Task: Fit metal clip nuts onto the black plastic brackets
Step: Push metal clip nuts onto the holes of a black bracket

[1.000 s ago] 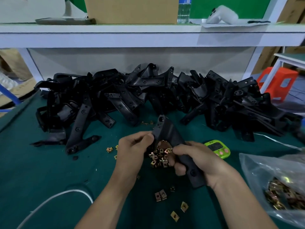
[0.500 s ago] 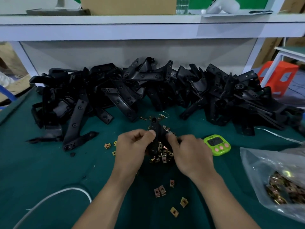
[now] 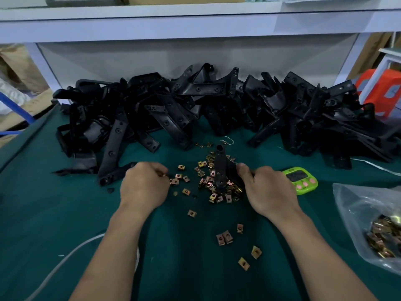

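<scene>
The right hand point(image 3: 269, 190) grips a bracket point(image 3: 220, 168) standing on the nut pile point(image 3: 213, 197); the left hand point(image 3: 144, 185) curls just left of the pile — holding a nut or not, cannot tell. Likely picking — next, press one onto the bracket.

forearms reach forward; left hand point(image 3: 144, 185) curled in a pinch, right hand point(image 3: 269, 190) gripping, knuckles up.

No legible text, even on the green timer point(image 3: 300, 180).

a green timer point(image 3: 300, 180) and a white cable point(image 3: 65, 258) lie on the dark green mat point(image 3: 43, 213), well apart.
</scene>
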### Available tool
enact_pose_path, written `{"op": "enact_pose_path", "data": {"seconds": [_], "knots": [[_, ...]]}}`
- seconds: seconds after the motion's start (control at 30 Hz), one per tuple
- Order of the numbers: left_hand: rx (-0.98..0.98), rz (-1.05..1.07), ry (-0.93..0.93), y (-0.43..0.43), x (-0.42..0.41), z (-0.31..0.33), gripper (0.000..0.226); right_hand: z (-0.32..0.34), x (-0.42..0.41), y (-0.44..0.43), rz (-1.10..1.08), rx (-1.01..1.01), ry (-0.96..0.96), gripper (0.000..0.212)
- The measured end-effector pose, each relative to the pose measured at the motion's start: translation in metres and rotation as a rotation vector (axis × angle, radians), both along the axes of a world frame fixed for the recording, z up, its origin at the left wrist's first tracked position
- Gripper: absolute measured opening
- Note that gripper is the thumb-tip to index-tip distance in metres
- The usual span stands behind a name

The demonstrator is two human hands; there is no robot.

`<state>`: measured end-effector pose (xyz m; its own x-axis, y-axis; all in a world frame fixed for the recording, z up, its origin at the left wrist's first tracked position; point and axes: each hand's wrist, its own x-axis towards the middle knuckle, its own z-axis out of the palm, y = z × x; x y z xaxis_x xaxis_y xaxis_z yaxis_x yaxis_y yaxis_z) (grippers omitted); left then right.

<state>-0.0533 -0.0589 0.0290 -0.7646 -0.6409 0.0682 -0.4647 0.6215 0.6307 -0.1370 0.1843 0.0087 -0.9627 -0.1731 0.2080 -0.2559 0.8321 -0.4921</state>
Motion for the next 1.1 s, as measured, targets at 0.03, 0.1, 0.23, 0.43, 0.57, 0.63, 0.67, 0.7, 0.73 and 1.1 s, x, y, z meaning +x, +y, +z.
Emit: {"op": "enact_pose_path", "data": {"seconds": [0.03, 0.1, 0.23, 0.43, 0.57, 0.63, 0.67, 0.7, 0.73, 1.1], "knots": [[-0.011, -0.020, -0.016, 0.000, 0.000, -0.001, 0.027, 0.000, 0.000, 0.000, 0.005, 0.010, 0.001, 0.075], [-0.034, -0.068, -0.017, 0.000, 0.000, -0.001, 0.029, 0.001, 0.001, 0.000, 0.013, 0.013, -0.010, 0.076], [-0.039, -0.140, 0.010, -0.002, -0.001, -0.002, 0.036, 0.002, 0.001, 0.000, 0.014, 0.053, -0.052, 0.076], [0.182, -0.223, 0.121, 0.011, -0.007, -0.006, 0.052, 0.002, 0.000, 0.000, 0.002, 0.087, -0.104, 0.075], [0.078, -0.251, 0.152, 0.025, -0.008, -0.009, 0.024, 0.002, 0.000, 0.000, 0.002, 0.090, -0.107, 0.074], [-0.101, -0.317, 0.096, 0.030, -0.008, -0.012, 0.017, 0.003, 0.000, 0.000, 0.002, 0.081, -0.106, 0.074], [-0.150, -0.331, 0.086, 0.032, -0.008, -0.013, 0.017, 0.003, 0.000, 0.000, 0.004, 0.077, -0.105, 0.074], [-0.154, -0.331, 0.088, 0.033, -0.009, -0.013, 0.015, 0.003, 0.000, 0.000, 0.006, 0.074, -0.104, 0.074], [-0.137, -0.324, 0.098, 0.033, -0.009, -0.013, 0.014, 0.003, 0.000, 0.000, 0.008, 0.071, -0.104, 0.074], [0.361, -0.170, 0.355, 0.034, -0.011, -0.005, 0.020, 0.004, 0.000, 0.000, 0.005, 0.052, -0.106, 0.074]]}}
